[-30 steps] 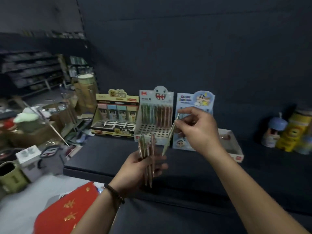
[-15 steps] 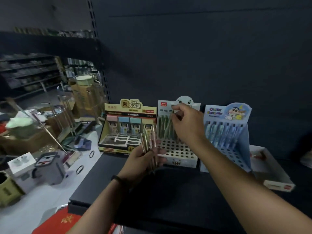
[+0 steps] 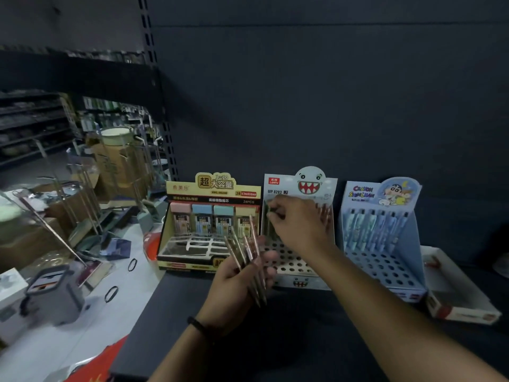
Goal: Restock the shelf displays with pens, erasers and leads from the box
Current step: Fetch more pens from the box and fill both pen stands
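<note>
Right hand [image 3: 300,224], pinching one pen [image 3: 269,216], has reached the monster display's [image 3: 300,186] back-left holes, so it's slotting in, while left hand [image 3: 237,285] grips the spare pens [image 3: 248,252].

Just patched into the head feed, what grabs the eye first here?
The two hands at centre: the left hand grips a bundle of pens above the dark shelf, while the right hand pinches a green pen at the back row of the toothy-face pen display. Flanking it stand a yellow lead display on the left and a blue pen display on the right.
</note>
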`<state>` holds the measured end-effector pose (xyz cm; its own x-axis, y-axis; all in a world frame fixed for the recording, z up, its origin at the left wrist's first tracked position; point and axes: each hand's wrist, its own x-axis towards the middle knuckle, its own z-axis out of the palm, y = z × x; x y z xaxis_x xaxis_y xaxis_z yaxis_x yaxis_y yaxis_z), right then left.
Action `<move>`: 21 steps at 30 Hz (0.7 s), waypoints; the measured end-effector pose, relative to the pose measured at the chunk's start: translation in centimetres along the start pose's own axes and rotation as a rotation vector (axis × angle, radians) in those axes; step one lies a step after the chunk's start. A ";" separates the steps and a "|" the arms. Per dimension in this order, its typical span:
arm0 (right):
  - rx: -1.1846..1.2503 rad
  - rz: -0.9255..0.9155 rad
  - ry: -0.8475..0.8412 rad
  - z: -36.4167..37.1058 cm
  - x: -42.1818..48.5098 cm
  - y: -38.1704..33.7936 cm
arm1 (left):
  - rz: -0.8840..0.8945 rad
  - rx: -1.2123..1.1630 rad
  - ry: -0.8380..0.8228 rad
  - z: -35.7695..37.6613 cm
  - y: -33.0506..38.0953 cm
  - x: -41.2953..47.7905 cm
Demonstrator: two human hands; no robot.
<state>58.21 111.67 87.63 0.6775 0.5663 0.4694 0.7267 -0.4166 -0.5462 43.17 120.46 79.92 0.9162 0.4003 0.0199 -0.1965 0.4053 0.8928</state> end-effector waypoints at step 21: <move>0.415 0.072 0.054 -6.7 -5.0 1.0 | 0.099 0.136 -0.180 4.9 0.0 1.3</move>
<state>56.37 103.64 89.42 0.7381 0.5033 0.4492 0.5771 -0.1263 -0.8068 46.08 117.00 82.14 0.9446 0.2747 0.1795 -0.2510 0.2522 0.9346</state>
